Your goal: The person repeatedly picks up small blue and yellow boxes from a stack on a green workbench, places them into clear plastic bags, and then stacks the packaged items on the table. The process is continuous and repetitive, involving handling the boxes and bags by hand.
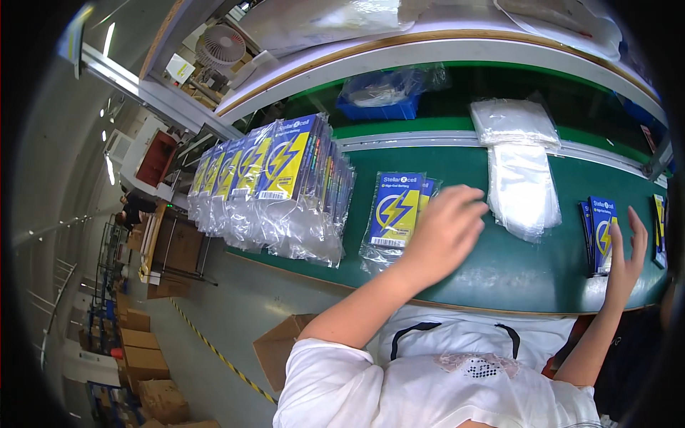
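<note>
My left hand (449,232) hovers with loosely bent fingers by a flat blue-and-yellow pack in a clear plastic bag (394,210). It partly covers a second, similar pack (427,191) behind that one. I see nothing held in it. To the right, my right hand (629,246) is raised, thumb and fingers apart, beside a small upright stack of blue-and-yellow packs (601,232). Whether it touches that stack I cannot tell. Between the hands lies a pile of clear plastic bags (524,189), with another bundle of clear bags (515,123) across its far end.
Rows of bagged blue-and-yellow packs (285,167) stand at the left of the green tabletop (492,274). A blue bin (378,103) holding plastic sits behind a metal rail. More packs (659,228) are at the far right. A shelf (442,44) spans above; a cardboard box (282,349) is below.
</note>
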`<action>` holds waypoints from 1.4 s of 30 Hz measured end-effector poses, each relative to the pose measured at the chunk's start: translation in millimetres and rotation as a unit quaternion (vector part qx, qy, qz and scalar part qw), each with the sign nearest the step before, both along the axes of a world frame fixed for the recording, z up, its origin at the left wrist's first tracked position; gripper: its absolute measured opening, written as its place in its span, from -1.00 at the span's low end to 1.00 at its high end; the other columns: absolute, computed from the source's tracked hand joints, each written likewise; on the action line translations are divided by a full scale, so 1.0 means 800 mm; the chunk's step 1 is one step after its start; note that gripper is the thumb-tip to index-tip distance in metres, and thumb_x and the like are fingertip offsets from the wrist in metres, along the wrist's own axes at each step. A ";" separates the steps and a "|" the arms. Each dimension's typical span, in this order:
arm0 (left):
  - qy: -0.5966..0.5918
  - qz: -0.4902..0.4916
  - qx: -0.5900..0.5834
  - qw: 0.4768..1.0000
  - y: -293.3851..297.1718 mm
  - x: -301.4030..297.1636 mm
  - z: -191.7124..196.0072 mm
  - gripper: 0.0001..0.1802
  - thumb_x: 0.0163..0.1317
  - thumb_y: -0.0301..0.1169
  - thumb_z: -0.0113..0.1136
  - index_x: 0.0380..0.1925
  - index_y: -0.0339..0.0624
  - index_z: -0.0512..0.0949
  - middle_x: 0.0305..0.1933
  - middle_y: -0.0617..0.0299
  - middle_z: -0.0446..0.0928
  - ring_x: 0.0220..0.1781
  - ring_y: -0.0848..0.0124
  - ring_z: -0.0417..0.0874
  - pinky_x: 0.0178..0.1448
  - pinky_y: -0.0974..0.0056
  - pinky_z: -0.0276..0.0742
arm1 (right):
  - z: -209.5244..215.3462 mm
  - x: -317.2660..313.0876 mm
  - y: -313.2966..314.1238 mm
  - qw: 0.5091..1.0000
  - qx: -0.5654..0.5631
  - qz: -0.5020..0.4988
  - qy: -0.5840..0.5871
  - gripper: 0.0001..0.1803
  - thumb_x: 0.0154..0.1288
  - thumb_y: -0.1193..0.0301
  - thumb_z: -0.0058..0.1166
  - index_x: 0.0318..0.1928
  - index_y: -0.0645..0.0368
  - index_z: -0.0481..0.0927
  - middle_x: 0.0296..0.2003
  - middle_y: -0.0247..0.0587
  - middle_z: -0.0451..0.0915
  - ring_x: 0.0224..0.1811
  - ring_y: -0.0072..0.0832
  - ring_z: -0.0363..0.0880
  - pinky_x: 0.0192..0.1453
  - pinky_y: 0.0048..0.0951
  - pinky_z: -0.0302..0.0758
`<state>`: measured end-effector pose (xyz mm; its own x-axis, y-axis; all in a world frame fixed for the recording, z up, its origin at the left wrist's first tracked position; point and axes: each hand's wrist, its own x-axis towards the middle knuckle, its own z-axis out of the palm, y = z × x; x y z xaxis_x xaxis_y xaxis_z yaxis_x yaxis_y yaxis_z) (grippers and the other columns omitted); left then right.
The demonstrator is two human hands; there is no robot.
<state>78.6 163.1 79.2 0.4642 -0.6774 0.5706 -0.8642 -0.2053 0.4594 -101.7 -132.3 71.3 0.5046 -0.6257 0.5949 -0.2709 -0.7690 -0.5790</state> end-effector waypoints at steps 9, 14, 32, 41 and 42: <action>-0.114 -0.078 0.193 0.971 -0.061 -0.012 -0.031 -0.59 0.12 -0.50 0.08 0.03 -0.18 0.52 0.24 0.05 0.36 0.37 0.11 0.24 0.41 -0.18 0.04 | -0.056 0.011 -0.022 0.977 0.042 -0.094 0.188 -0.16 0.03 0.16 0.31 0.30 0.18 0.29 0.13 0.05 0.42 0.18 -0.05 0.39 0.25 -0.17 0.31; -0.185 -0.068 0.198 0.960 -0.079 0.002 -0.020 -0.67 0.12 -0.48 0.04 -0.07 -0.19 0.56 0.08 0.08 0.46 0.24 0.15 0.37 0.38 -0.17 0.07 | -0.042 0.019 0.007 0.997 0.052 -0.053 -0.023 -0.26 0.08 0.39 0.28 0.28 0.23 0.30 0.10 -0.06 0.44 0.19 -0.21 0.38 0.29 -0.28 0.26; 0.078 -0.084 -0.032 0.993 -0.113 0.012 -0.006 -0.75 0.09 -0.67 0.19 -0.19 -0.27 0.60 -0.34 0.06 0.57 -0.26 0.26 0.63 -0.17 0.32 0.51 | -0.011 0.031 0.084 0.488 0.759 0.418 -0.103 -0.35 0.20 0.60 0.10 0.29 0.39 0.20 0.06 0.04 0.50 0.03 -0.34 0.59 0.09 -0.38 0.54; 0.364 -0.034 -0.016 0.931 -0.103 0.029 -0.009 -0.64 0.02 -0.73 0.19 -0.13 -0.30 0.61 -0.29 0.16 0.59 -0.24 0.45 0.62 -0.12 0.42 0.52 | -0.015 0.057 0.068 0.542 0.733 0.403 -0.082 -0.31 0.19 0.57 0.14 0.30 0.45 0.17 0.04 0.05 0.54 -0.02 -0.35 0.63 0.06 -0.39 0.57; 0.349 -0.044 -0.040 0.935 -0.101 0.026 -0.011 -0.71 0.08 -0.71 0.14 -0.17 -0.30 0.61 -0.28 0.16 0.56 -0.26 0.48 0.60 -0.14 0.44 0.52 | -0.014 0.050 0.067 0.555 0.730 0.391 -0.076 -0.32 0.19 0.57 0.13 0.30 0.45 0.17 0.05 0.05 0.53 0.00 -0.35 0.62 0.07 -0.40 0.57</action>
